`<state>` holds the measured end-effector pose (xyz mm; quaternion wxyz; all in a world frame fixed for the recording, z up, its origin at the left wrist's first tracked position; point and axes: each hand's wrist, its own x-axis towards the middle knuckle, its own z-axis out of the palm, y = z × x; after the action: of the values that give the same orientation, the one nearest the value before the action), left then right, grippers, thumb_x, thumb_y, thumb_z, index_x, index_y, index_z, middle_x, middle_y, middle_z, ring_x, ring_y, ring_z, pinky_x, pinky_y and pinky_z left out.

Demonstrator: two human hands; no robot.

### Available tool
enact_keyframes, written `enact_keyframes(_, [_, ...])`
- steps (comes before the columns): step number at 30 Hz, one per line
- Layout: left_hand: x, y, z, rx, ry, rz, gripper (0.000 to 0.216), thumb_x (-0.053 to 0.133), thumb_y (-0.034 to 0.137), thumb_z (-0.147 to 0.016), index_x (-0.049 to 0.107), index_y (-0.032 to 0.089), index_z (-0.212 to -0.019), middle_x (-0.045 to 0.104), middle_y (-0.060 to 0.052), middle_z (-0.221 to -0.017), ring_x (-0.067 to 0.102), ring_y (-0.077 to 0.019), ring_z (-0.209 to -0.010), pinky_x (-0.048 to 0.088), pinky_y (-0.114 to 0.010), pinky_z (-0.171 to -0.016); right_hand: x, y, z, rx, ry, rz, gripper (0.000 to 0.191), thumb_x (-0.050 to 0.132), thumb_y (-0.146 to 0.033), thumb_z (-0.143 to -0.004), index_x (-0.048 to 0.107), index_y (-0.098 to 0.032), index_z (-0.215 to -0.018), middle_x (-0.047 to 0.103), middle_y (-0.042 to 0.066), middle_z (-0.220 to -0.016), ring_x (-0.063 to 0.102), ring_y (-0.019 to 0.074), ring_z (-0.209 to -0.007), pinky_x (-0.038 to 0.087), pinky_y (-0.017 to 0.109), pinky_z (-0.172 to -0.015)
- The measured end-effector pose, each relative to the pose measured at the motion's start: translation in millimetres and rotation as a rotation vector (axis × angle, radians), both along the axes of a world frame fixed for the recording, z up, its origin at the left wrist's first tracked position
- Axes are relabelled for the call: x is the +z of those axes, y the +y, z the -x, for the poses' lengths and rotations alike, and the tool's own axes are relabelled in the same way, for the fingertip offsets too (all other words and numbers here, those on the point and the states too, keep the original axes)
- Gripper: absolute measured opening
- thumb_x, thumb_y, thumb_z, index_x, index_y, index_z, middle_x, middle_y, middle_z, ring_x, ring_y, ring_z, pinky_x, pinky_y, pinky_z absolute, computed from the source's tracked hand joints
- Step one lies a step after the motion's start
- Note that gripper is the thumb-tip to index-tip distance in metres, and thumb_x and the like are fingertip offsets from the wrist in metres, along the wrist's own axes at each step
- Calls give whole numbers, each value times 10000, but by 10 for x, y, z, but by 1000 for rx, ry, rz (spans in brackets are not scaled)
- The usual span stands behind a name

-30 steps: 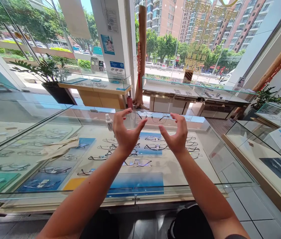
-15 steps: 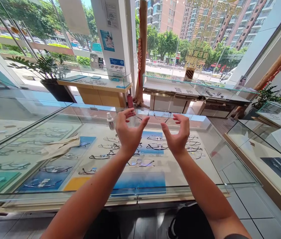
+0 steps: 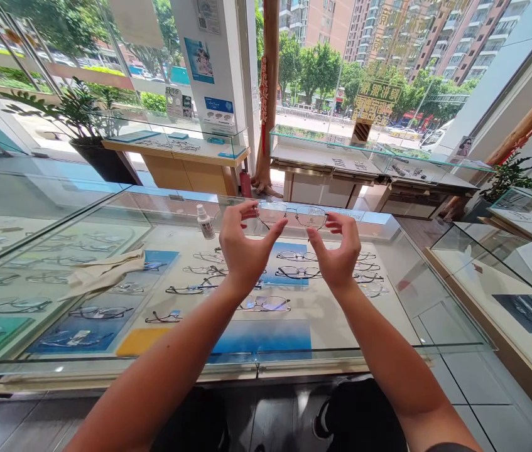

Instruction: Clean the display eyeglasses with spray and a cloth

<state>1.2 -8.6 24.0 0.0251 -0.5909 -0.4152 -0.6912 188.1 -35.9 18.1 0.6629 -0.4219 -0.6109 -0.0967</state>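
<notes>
I hold a thin-rimmed pair of glasses [image 3: 294, 215] up in front of me, above the glass display counter [image 3: 388, 238]. My left hand [image 3: 243, 248] pinches the left end of the frame between forefinger and thumb. At the right end, my right hand [image 3: 338, 250] grips the frame the same way. Both palms face away from me with the other fingers curled. Under the hands, inside the counter, lie several pairs of glasses [image 3: 266, 304] on blue and white mats.
A small white spray bottle [image 3: 205, 222] stands on the counter top left of my hands, and a beige cloth [image 3: 103, 272] lies further left. More glass showcases [image 3: 374, 164] stand ahead and to the right [image 3: 524, 263]. A potted plant [image 3: 91, 141] is at the back left.
Both hands have drawn slightly closer together and closed on the ends of the glasses frame. The view has tilted down a little.
</notes>
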Motion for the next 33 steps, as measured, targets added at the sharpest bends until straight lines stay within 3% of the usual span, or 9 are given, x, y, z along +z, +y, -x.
enact_keyframes(15, [27, 18, 60, -107, 76, -8, 505, 875, 569, -923, 752, 256, -1300, 783, -87, -1134, 758, -249, -1033, 582, -384, -800, -14, 50, -44, 21, 113, 85, 392, 780, -540, -984, 673, -258, -1233, 738, 78, -1122, 735, 250, -984, 615, 444, -812])
enact_keyframes(24, [35, 21, 45, -83, 26, -35, 566, 880, 601, -904, 742, 256, -1332, 759, -99, -1154, 734, -262, -1055, 582, -395, -786, -50, 65, -32, 71, 142, 125, 400, 801, -518, -973, 671, -251, -1240, 747, 85, -1158, 749, 246, -1007, 638, 430, -821])
enact_keyframes(33, [38, 13, 31, -32, 24, -83, 547, 884, 616, -892, 698, 227, -1228, 743, -95, -1126, 726, -252, -1009, 574, -394, -792, -76, 75, -5, 163, 232, 223, 442, 797, -540, -963, 652, -251, -1264, 757, 90, -1188, 766, 240, -1055, 666, 438, -892])
